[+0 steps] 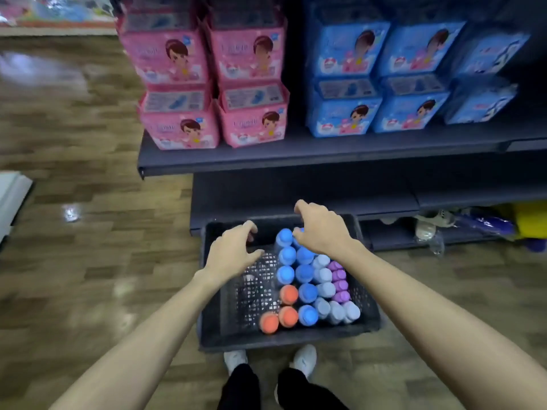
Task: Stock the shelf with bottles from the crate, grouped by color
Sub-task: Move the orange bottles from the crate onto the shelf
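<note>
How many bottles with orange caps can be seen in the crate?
3 orange-capped bottles, all near the front of the dark plastic crate: one at the front left, one beside it, one behind. None seems hidden.

Crate: dark grey, mesh floor. Bottle caps: bright blue, orange-red, pale grey-blue, purple. Shelf: dark grey. Packs: pink left, blue right (cartoon figure printed on each). Floor: brown wood-plank pattern. Shoes white, trousers black.
</note>
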### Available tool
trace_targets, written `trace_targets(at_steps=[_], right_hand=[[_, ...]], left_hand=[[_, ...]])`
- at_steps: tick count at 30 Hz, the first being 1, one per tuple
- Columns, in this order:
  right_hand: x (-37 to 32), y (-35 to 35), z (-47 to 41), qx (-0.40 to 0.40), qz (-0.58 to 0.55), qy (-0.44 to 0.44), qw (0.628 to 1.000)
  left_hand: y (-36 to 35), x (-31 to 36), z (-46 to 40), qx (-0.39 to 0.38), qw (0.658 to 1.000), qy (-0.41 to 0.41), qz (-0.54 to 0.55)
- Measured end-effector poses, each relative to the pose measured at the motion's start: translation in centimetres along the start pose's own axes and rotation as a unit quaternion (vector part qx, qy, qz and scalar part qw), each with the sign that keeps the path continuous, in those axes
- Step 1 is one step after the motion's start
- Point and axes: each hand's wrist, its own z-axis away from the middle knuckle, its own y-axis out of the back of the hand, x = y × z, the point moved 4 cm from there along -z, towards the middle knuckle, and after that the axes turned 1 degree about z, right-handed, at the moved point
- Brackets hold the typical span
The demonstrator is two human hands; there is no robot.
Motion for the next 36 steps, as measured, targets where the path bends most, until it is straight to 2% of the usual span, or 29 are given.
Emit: trace_targets(at_steps=[4,14,18,25,30,36], right_hand=[[1.5,-5.3,1.5,-0.061,0.007,-0.019,0.998],[3.5,-16.1,4.8,-0.177,-0.02,-0.06,0.982],[4.1,-19.7,5.6,-0.219,-0.027,-0.073,0.973],[4.6,-23.2,6.0,-0.217,-0.057,-0.074,0.972],[5.6,-25.1,5.6,-0.2,-0.088,-0.095,0.971],[6.5,-26.6,5.4,-0.186,-0.103,-0.104,0.972]], left_hand=[[-5.6,-2.7,2.6,-0.067,0.997,0.047,0.014],[-16.6,-6.3,6.3,-0.204,0.973,0.104,0.026],[-20.5,-7.1,7.3,-0.272,0.957,0.094,0.026],[-25.2,-8.3,6.5,-0.315,0.944,0.071,0.072],[-26.3,-9.2,5.1,-0.294,0.95,0.073,0.071],[-26.2,-10.5,3.0,-0.189,0.973,0.101,0.085]])
